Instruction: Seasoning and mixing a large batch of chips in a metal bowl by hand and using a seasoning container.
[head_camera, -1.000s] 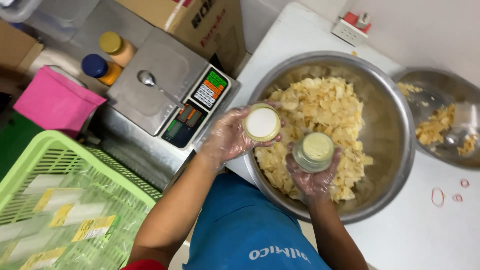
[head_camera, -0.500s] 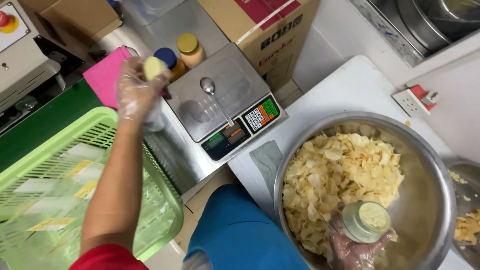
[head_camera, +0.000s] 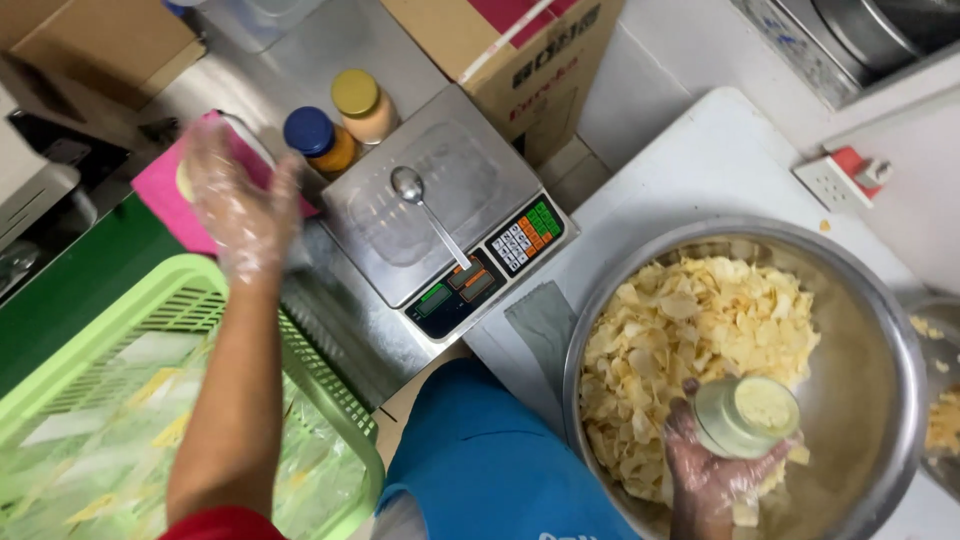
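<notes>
My right hand (head_camera: 712, 478), in a clear plastic glove, grips a small round jar (head_camera: 748, 415) with pale yellow contents, held over the chips (head_camera: 690, 330) in a big steel bowl (head_camera: 875, 330). My left hand (head_camera: 240, 205), also gloved and blurred, reaches out over a pink box (head_camera: 165, 190) left of the scale. A pale round thing (head_camera: 184, 180) shows at that hand's left edge; whether the fingers hold it is unclear.
A steel weighing scale (head_camera: 440, 200) with a spoon (head_camera: 425, 205) on its pan sits ahead. Behind it stand a blue-capped bottle (head_camera: 312, 133) and a yellow-capped bottle (head_camera: 358, 97). A green basket (head_camera: 130, 400) of packets is at lower left; a cardboard box (head_camera: 520, 50) is behind.
My left hand carried its jar from over the bowl out to the pink box and lowered there. My right hand stays over the chips with its jar. The view shifted left.
</notes>
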